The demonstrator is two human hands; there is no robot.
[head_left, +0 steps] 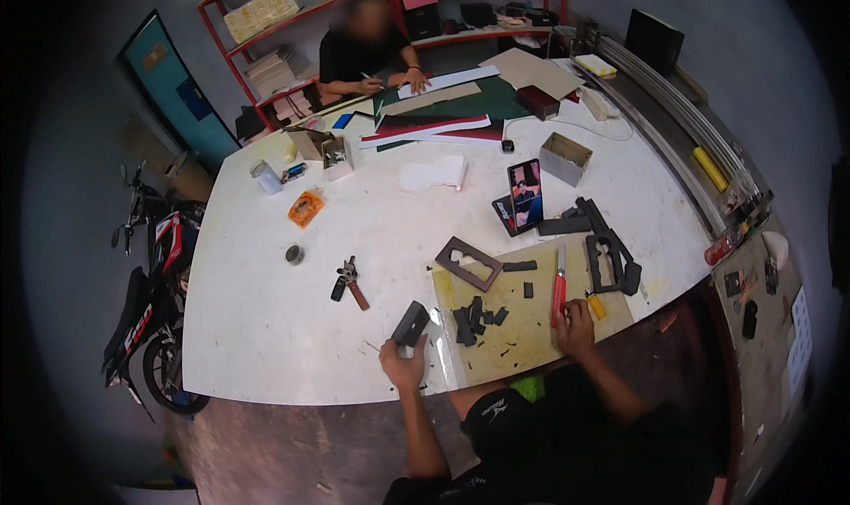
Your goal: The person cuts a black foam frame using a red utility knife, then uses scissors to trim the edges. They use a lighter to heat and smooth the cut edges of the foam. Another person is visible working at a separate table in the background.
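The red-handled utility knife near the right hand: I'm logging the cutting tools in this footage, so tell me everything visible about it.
The utility knife is slim, with a red handle that looks like plastic and a pale, metallic-looking blade extended from its far end. It lies flat on the yellowish cutting mat, near the mat's right side, blade pointing away from the person. The right hand rests at the handle's near end, fingers at or on it; a full grip cannot be confirmed. Small dark foam offcuts lie to its left, apart from it.

Left hand (403, 362) gripping black foam block (410, 323)
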